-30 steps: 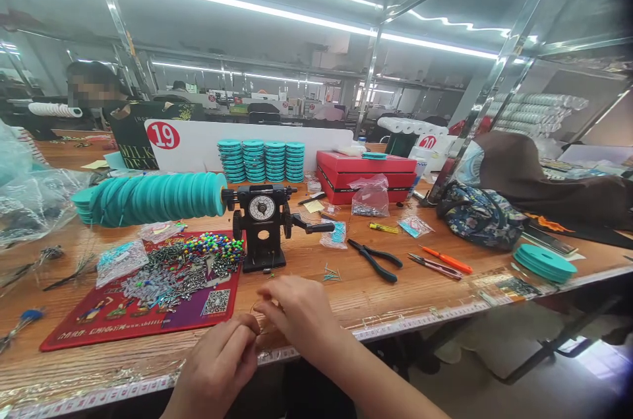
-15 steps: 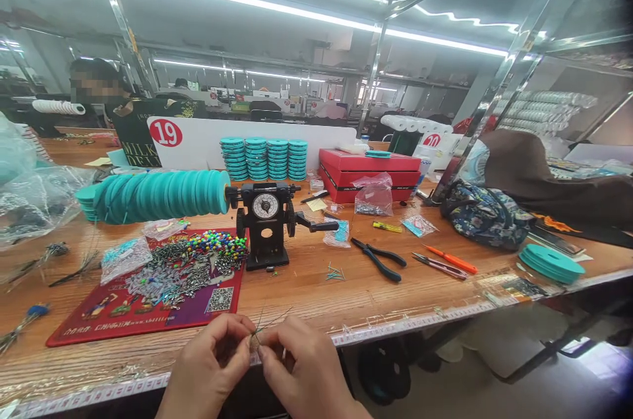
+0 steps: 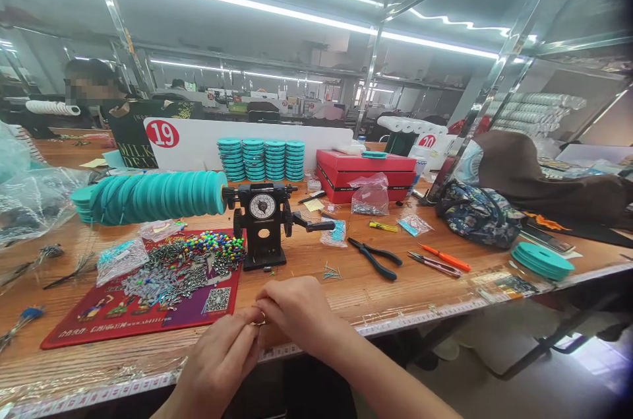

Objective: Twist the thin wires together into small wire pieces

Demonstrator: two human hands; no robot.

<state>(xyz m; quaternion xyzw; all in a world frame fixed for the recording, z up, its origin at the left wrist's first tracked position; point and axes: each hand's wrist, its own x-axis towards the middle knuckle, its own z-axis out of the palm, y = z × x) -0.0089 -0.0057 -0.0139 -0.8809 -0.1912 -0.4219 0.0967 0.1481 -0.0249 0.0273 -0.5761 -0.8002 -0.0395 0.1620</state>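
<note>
Clock ref.: centred on hands, 12 = far side of bench (image 3: 386, 293).
L hand (image 3: 217, 356): at near bench edge, on 7 side of centre. Fingertips bunched, gripping thin strand (image 3: 260, 321).
R hand (image 3: 294, 310): on 2 side of centre, touching L hand. Pinches same strand; exact finger contact hidden.
Strand loc.: at clock centre, btwn both sets of fingertips; mostly hidden.
Winder (image 3: 264, 234): 12 o'clk. Black, upright, w/ round dial; crank (image 3: 320, 227) handle points to 3. Carries row of teal spools (image 3: 158, 198), extending twd 10.
Spool stacks (image 3: 254, 161): 12 o'clk, beyond winder; qty 4.
Mat (image 3: 190, 313): 10 o'clk. Red; bears loose sm. metal parts and multicol. beads (image 3: 217, 244).
Sm. rods (image 3: 332, 271): 2 o'clk, loose, scattered nr R hand.
Pliers (image 3: 378, 265): 2 o'clk, past rods; lying flat.
Orange tool (image 3: 448, 257): btwn 2 and 3, just beside tweezers (image 3: 435, 264).
Red box (image 3: 341, 175): 1 o'clk, far side.
</note>
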